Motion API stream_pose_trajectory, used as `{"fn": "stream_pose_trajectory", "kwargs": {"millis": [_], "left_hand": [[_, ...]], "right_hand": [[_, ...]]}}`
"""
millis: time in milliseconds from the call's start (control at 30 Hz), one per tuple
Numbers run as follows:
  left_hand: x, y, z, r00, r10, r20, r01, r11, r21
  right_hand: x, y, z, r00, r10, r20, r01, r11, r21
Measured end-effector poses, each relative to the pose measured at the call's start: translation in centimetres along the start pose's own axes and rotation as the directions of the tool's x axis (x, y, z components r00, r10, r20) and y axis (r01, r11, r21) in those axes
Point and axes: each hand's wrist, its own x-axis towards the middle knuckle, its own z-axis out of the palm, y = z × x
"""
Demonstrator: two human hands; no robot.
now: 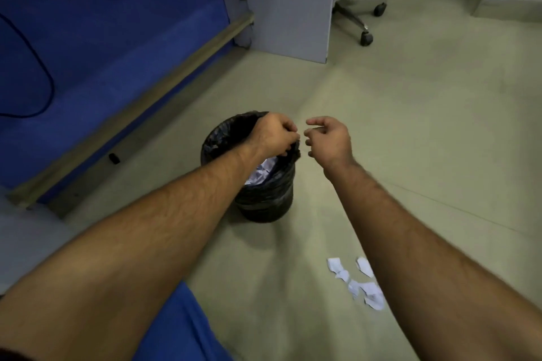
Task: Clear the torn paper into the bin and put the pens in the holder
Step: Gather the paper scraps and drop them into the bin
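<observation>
A small round bin [265,199] lined with a black bag stands on the floor in the middle of the view. White torn paper [262,171] shows inside it. My left hand [275,135] is over the bin's right rim, fingers closed on the edge of the black bag. My right hand [328,138] hovers just right of the bin with fingers loosely curled and apart, holding nothing. Several white torn paper scraps [356,281] lie on the floor at lower right, partly hidden behind my right forearm. No pens or holder are in view.
A blue partition [111,23] with a wooden base rail runs along the left. A grey desk panel [293,3] stands behind, with a wheeled office chair base [363,20] to its right. A small dark object [114,158] lies by the rail.
</observation>
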Motion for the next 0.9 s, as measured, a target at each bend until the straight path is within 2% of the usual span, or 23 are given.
{"fn": "stream_pose_trajectory", "kwargs": {"millis": [100, 200, 267, 367, 467, 567, 667, 733, 800, 900], "left_hand": [[-0.3, 0.9, 4.1, 0.998, 0.000, 0.058, -0.003, 0.999, 0.047], [-1.5, -1.2, 11.4, 0.985, -0.010, 0.175, -0.012, 0.992, 0.126], [-3.3, -3.9, 16.1, 0.970, -0.029, 0.242, -0.033, 0.968, 0.248], [-6.6, -8.5, 21.7, 0.920, -0.062, 0.386, -0.101, 0.916, 0.387], [-9.9, -12.4, 24.9, 0.863, -0.076, 0.499, -0.244, 0.802, 0.545], [-12.1, -14.3, 26.4, 0.890, -0.075, 0.450, -0.293, 0.662, 0.690], [-13.2, -14.7, 27.1, 0.951, -0.096, 0.293, -0.165, 0.645, 0.747], [-13.7, -14.5, 28.0, 0.970, -0.094, 0.226, -0.109, 0.661, 0.742], [-13.9, -14.4, 29.2, 0.964, -0.064, 0.257, -0.143, 0.689, 0.711], [-13.6, -13.9, 30.3, 0.947, -0.055, 0.316, -0.127, 0.841, 0.526]], "right_hand": [[-0.7, 3.6, -3.7, 0.995, 0.067, -0.072, -0.065, 0.998, 0.021], [-2.4, 9.9, -7.9, 0.975, 0.174, -0.141, -0.186, 0.980, -0.076], [-4.4, 14.0, -9.7, 0.963, 0.223, -0.152, -0.251, 0.946, -0.205], [-7.6, 20.0, -11.1, 0.951, 0.301, -0.073, -0.302, 0.847, -0.438], [-10.1, 24.6, -12.0, 0.955, 0.296, 0.031, -0.193, 0.695, -0.692], [-11.9, 27.2, -13.3, 0.951, 0.291, 0.108, -0.078, 0.560, -0.824], [-13.8, 27.7, -13.5, 0.976, 0.218, 0.021, -0.096, 0.512, -0.854], [-15.1, 28.1, -13.1, 0.983, 0.177, -0.047, -0.130, 0.493, -0.860], [-15.8, 29.1, -12.5, 0.987, 0.146, -0.061, -0.130, 0.534, -0.836], [-16.2, 29.5, -12.0, 0.993, 0.118, -0.030, -0.095, 0.599, -0.795]]}}
